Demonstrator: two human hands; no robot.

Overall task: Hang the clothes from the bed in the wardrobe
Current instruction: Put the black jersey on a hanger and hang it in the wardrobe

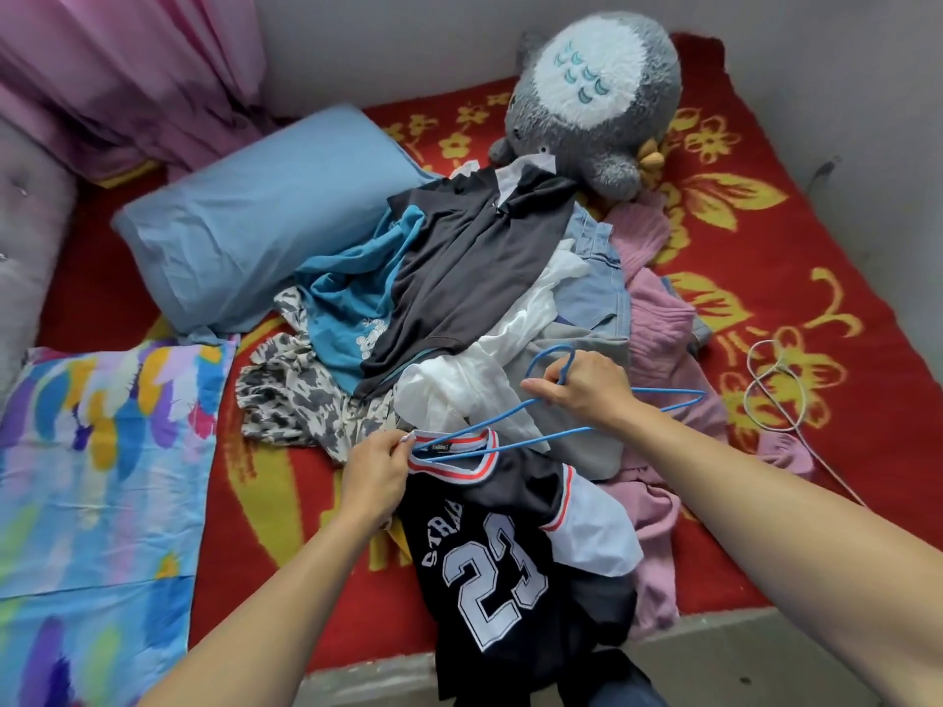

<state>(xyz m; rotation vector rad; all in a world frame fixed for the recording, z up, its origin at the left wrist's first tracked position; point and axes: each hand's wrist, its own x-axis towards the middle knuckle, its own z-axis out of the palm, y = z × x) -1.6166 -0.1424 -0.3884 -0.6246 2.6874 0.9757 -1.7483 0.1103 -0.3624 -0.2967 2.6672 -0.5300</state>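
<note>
**Hanger going into the jersey neck, on the bed**

Left hand (375, 472) is pinching the striped collar (462, 467) of the black "23" basketball jersey (490, 568), with its fingers (395, 449) clenched on the collar's left edge. Right hand (581, 385) is grasping the blue wire hanger (530, 437) just under the hook, fingers (553, 398) wrapped round the wire. The hook is sticking up above the hand.

The hanger is lying tilted, with its left tip sitting at the jersey's neck opening beside the left fingers. Its right end is hanging out past the right wrist, over the pink knit sweater (658, 318).

The jersey is lying at the near edge of the bed (765, 278) (red blanket, yellow flower print), its lower part draping off the edge. Its collar is resting against the clothes pile (474, 278), which is sitting mid-bed: dark grey top uppermost, teal shirt, white fabric, denim, a black-and-white print piece.

A blue pillow (255, 222) is lying left of the pile, with a multicoloured pillow (102, 451) nearer. A grey plush toy (597, 104) is resting behind the pile, touching it. A white cable (775, 395) is looping on the blanket to the right. A pink curtain (127, 68) is hanging at top left.
</note>
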